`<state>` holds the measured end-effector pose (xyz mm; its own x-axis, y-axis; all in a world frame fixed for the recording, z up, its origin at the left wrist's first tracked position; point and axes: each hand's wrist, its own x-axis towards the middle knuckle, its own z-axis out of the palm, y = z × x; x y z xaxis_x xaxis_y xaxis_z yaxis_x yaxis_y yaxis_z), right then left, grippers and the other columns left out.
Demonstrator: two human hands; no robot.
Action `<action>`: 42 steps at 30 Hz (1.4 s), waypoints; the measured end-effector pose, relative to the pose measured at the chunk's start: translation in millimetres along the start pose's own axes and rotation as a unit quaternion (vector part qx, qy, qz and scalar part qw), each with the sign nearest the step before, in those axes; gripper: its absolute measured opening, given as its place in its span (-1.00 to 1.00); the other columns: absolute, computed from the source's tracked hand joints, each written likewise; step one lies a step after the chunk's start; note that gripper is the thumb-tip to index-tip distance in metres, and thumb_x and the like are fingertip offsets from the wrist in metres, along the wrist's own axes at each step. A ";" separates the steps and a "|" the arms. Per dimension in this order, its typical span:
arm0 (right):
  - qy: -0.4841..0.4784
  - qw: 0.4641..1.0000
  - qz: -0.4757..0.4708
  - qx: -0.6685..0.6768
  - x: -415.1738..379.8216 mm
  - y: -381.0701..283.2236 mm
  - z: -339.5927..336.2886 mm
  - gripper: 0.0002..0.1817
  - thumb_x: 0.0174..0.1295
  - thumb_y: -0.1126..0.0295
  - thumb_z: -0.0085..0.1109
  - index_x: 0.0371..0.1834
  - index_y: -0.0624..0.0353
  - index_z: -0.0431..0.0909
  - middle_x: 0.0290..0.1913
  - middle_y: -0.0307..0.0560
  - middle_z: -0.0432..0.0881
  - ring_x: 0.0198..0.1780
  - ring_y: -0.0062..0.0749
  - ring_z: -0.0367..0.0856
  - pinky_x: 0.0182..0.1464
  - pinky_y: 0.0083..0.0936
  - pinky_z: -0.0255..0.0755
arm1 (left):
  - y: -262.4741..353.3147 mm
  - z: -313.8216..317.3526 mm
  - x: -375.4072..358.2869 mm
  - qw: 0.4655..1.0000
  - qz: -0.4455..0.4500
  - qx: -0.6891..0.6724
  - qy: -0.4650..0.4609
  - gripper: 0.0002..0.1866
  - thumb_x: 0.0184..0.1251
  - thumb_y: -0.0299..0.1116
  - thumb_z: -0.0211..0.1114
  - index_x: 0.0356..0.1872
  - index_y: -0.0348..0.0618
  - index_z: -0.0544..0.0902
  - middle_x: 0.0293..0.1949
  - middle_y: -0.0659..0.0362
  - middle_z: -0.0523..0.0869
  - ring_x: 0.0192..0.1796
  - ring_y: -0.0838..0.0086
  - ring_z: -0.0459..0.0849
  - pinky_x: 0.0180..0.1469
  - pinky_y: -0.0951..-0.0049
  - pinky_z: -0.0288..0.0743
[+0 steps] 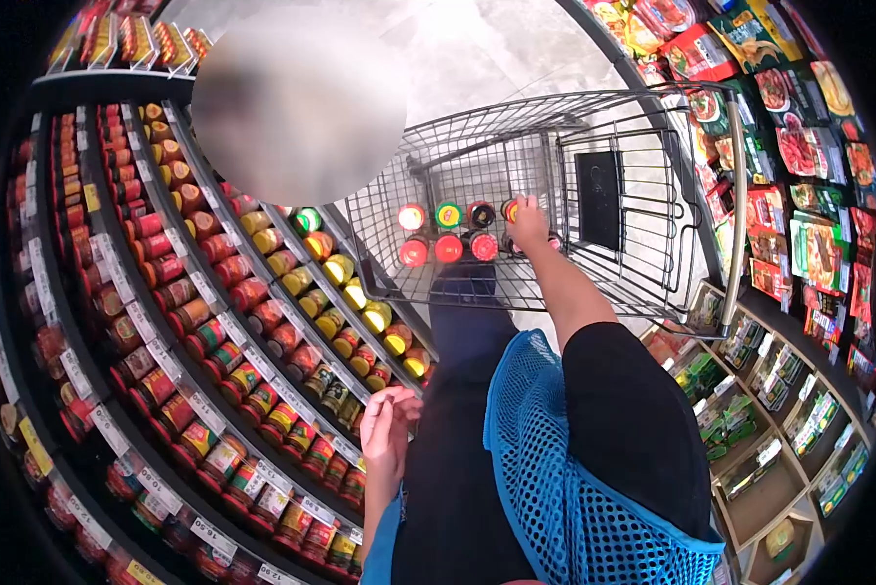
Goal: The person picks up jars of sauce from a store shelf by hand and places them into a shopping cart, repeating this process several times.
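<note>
My right hand (529,224) reaches down into the metal shopping cart (643,283), its fingers closed around the top of a jar with a yellow and red lid (509,210). Beside it several jars stand upright in two rows, among them one with a green and yellow lid (449,214), one with a black lid (480,214) and one with a red lid (448,249). Part of the row is hidden behind my right hand. My left hand (387,429) hangs by the shelf edge, its fingers loosely bent and apart, holding nothing that I can see.
Shelves of jars (262,317) with price tags rise on the left. Packaged foods (809,195) hang on the right, above wooden bins (765,502) of packets. A blurred patch (297,112) hides part of the upper left aisle. Pale floor (526,49) lies beyond the cart.
</note>
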<state>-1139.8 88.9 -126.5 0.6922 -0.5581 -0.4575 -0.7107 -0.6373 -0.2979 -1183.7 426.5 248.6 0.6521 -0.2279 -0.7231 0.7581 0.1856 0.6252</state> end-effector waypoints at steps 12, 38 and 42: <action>-0.038 0.999 0.032 0.012 0.4 -2.7 -5.8 -0.21 -0.04 0.29 0.45 0.32 -0.09 0.27 0.24 0.21 0.27 0.01 0.22 0.62 0.00 -0.03 0.58 | -11.6 -7.7 -7.6 1.000 0.019 -0.020 0.006 -0.70 0.57 -0.30 0.01 0.14 -0.26 0.48 0.09 -0.05 0.65 0.06 0.28 0.64 0.10 0.35 0.47; -0.045 0.998 0.032 0.035 -0.6 2.3 2.7 -0.27 0.08 0.28 0.43 0.37 -0.20 0.35 0.26 0.18 0.38 0.08 0.15 0.62 0.10 -0.11 0.56 | -10.0 -17.0 -3.1 0.999 0.024 -0.028 0.004 -0.71 0.58 -0.29 0.02 0.11 -0.27 0.49 0.04 -0.04 0.67 0.02 0.31 0.67 0.07 0.36 0.50; -0.068 0.997 0.038 0.019 -2.6 -4.7 -8.6 -0.26 0.08 0.25 0.44 0.37 -0.20 0.34 0.28 0.15 0.37 0.11 0.16 0.61 0.12 -0.10 0.56 | -8.7 -17.7 1.3 0.999 0.022 -0.021 0.010 -0.70 0.58 -0.27 0.02 0.11 -0.26 0.49 0.03 -0.01 0.69 0.01 0.33 0.68 0.06 0.36 0.51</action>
<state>-1137.2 88.8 -116.7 0.6148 -0.5246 -0.5890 -0.7664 -0.5736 -0.2891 -1189.3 441.5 237.0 0.6845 -0.1989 -0.7014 0.7281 0.2359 0.6436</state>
